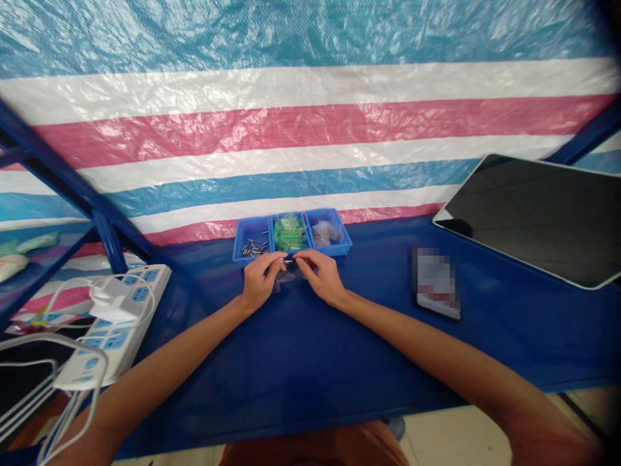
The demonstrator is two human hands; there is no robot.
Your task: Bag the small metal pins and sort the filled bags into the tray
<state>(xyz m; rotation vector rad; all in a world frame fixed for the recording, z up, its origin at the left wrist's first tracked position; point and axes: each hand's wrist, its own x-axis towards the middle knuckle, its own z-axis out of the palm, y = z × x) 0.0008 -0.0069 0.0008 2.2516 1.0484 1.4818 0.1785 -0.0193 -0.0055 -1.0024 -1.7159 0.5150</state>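
Observation:
My left hand [261, 279] and my right hand [324, 277] meet just in front of three joined blue bins, fingers pinched. Between them is a small clear plastic bag [287, 278], with something dark and shiny at its top, too small to make out. The left bin [237, 251] holds loose, thin metal pieces [255, 247] like screws or pins. Green packets [290, 232] fill the middle bin. In the right bin [345, 247] lie crumpled clear plastic bags [326, 233].
A white power strip [140, 310] with plugs and tangled white cables lies on the left. To the right are a blurred-out phone-like object [436, 285] and a dark-screened monitor or tablet [543, 220]. Behind the blue table [291, 369] hangs a striped plastic sheet [301, 129].

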